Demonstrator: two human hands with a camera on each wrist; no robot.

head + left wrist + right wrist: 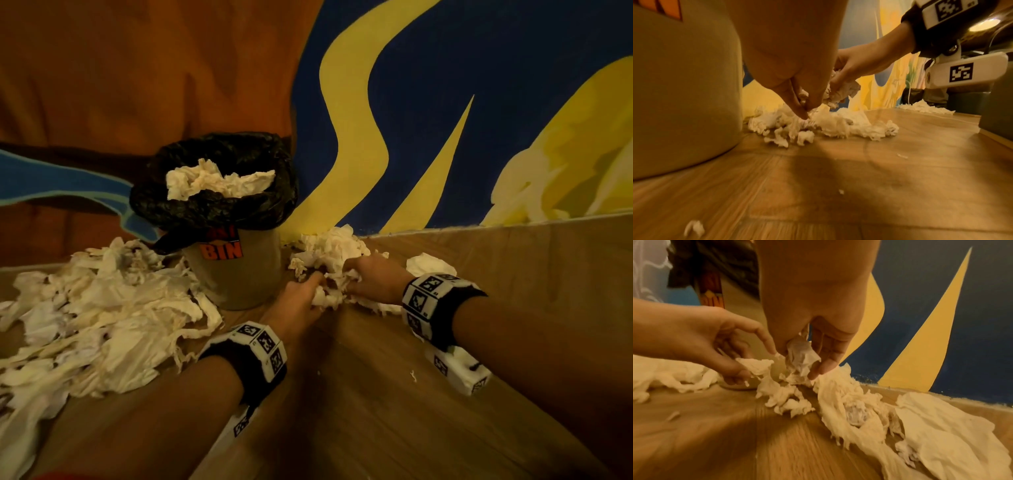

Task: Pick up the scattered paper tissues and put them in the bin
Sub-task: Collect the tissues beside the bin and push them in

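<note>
A grey bin (236,274) with a black liner stands on the wooden floor against the wall, with crumpled tissues (219,180) heaped in its mouth. Just right of it lies a pile of white paper tissues (330,245). Both hands are down in this pile. My left hand (317,281) pinches tissue pieces (804,97) from the pile's near edge, close to the bin wall (684,97). My right hand (800,365) grips a crumpled tissue wad (802,355) between thumb and fingers. The rest of the pile (859,410) trails along the floor under it.
A much larger heap of tissues (102,308) covers the floor left of the bin. Another tissue (430,263) lies behind my right wrist by the painted wall (445,137). Small scraps (694,229) dot the bare floor near me.
</note>
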